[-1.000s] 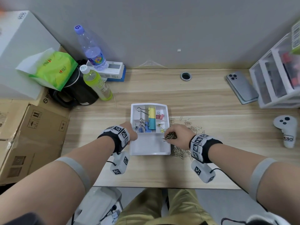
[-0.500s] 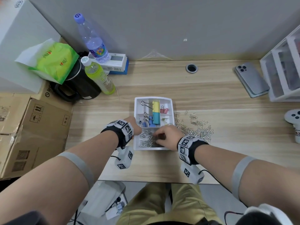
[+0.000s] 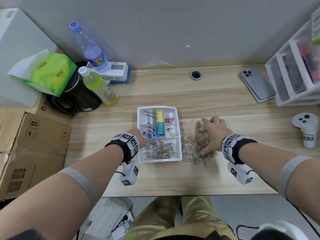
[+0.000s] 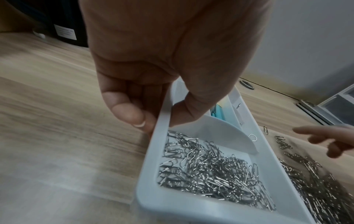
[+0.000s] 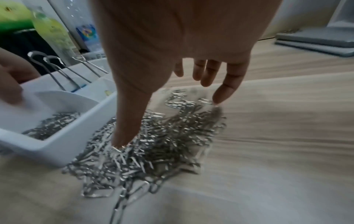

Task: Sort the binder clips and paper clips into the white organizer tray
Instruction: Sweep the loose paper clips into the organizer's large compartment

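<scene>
The white organizer tray (image 3: 180,149) stands mid-desk; its near compartment holds a heap of silver paper clips (image 3: 161,150), and its far compartments hold binder clips (image 3: 160,122). My left hand (image 3: 138,138) pinches the tray's left wall (image 4: 161,121), thumb inside, fingers outside. A loose pile of paper clips (image 3: 194,146) lies on the desk right of the tray. My right hand (image 3: 213,134) is spread open over that pile, with thumb tip and fingertips (image 5: 220,97) touching the clips (image 5: 153,144). It grips nothing.
A phone (image 3: 256,84) and a white drawer unit (image 3: 294,75) sit at the back right, a white controller (image 3: 306,129) at the far right. Bottles (image 3: 98,87), a black kettle (image 3: 76,99) and cardboard boxes (image 3: 34,146) crowd the left.
My right hand dropped a bunch of paper clips into the tray's near compartment, then moved right and spread over the loose pile. The left hand stayed on the tray.
</scene>
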Tool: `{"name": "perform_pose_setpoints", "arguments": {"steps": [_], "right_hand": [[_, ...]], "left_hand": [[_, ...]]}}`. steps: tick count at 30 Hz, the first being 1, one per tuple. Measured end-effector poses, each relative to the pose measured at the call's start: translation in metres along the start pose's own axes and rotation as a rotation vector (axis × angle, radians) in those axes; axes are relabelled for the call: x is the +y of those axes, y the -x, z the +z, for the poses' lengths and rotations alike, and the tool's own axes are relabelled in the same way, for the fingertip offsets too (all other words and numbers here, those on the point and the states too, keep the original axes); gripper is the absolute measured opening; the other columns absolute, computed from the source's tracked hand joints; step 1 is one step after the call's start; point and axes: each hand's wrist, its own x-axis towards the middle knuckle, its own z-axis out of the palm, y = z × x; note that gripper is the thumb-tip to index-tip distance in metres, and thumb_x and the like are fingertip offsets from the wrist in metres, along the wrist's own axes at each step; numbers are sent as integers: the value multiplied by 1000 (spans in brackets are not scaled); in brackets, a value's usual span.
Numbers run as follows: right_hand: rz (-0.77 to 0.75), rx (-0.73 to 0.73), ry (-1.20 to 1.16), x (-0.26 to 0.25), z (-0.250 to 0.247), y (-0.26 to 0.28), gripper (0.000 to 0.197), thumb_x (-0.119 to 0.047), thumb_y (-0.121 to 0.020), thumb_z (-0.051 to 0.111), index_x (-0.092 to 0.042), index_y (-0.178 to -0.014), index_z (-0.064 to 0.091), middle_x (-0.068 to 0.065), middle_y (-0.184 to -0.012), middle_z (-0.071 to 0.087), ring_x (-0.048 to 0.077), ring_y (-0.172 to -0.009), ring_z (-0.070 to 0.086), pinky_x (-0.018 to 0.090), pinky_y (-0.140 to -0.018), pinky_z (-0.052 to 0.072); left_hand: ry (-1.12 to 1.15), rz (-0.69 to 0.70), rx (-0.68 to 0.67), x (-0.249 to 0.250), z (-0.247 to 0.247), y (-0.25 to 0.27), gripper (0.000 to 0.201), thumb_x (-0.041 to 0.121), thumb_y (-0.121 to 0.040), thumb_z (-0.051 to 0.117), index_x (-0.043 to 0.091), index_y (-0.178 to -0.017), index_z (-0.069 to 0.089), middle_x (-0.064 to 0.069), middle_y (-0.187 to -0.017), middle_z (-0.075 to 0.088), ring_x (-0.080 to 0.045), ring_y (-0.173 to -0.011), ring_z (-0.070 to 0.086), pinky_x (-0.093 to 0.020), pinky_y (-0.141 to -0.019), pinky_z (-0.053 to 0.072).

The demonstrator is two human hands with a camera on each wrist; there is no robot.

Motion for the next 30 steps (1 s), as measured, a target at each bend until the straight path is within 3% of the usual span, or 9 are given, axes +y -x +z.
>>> {"name": "perform_pose_setpoints", "arguments": {"steps": [5,7,11,16,18,22,24,30], "right_hand": [[16,-47,44,21,18,7,138,-51,-22,92,-31,-139,22,4,-125,29,26,-118,32,47,-94,50],[-17,-48,-1,17,30,7,136,-42,-31,94,-27,-145,21,4,-131,27,25,-123,32,43,-101,46],[-131,-1,-207,1,48,1,110,-32,-55,92,-23,-147,32,2,-131,31,20,-123,36,33,-110,36],[-192,33,-285,-20,51,-9,89,-30,-68,83,-25,-145,38,3,-129,37,23,-124,39,37,-110,37],[-200,23,-271,-25,50,-10,98,-35,-63,81,-25,-148,32,4,-130,35,24,-127,35,37,-109,38],[-206,-2,-156,-34,50,-8,140,-56,-41,88,-27,-152,9,2,-133,27,23,-124,28,38,-107,39],[-212,24,-106,-38,55,-10,143,-58,-38,89,-29,-152,7,4,-132,27,24,-122,29,39,-106,40],[-198,92,-174,-49,64,-14,98,-39,-59,83,-30,-142,33,2,-126,32,22,-114,31,39,-99,45]], "left_hand": [[-13,-5,-1,-1,-1,2,14,13,-80,56,7,-69,49,-7,-59,53,-24,-57,54,-28,-57,44],[-13,-4,-2,-2,-1,1,15,14,-81,56,7,-70,50,-7,-61,54,-25,-58,55,-28,-58,45],[-7,10,-12,-3,-1,2,21,16,-85,58,7,-70,47,-7,-61,51,-24,-59,53,-28,-57,44],[-29,16,-24,-4,-3,5,23,12,-85,56,8,-65,44,-7,-59,48,-22,-53,49,-25,-50,39],[-44,23,-28,-3,-4,6,25,11,-85,55,8,-63,45,-6,-58,48,-20,-50,46,-24,-48,38],[-57,44,-27,-4,-5,8,28,9,-85,53,8,-58,45,-5,-52,49,-16,-40,46,-21,-41,36],[-59,52,-28,-5,-5,8,28,8,-85,52,8,-58,45,-5,-50,50,-16,-39,46,-20,-40,35],[-21,67,-7,-9,-1,4,28,11,-85,55,10,-61,40,-3,-52,45,-17,-43,46,-21,-41,33]]}}
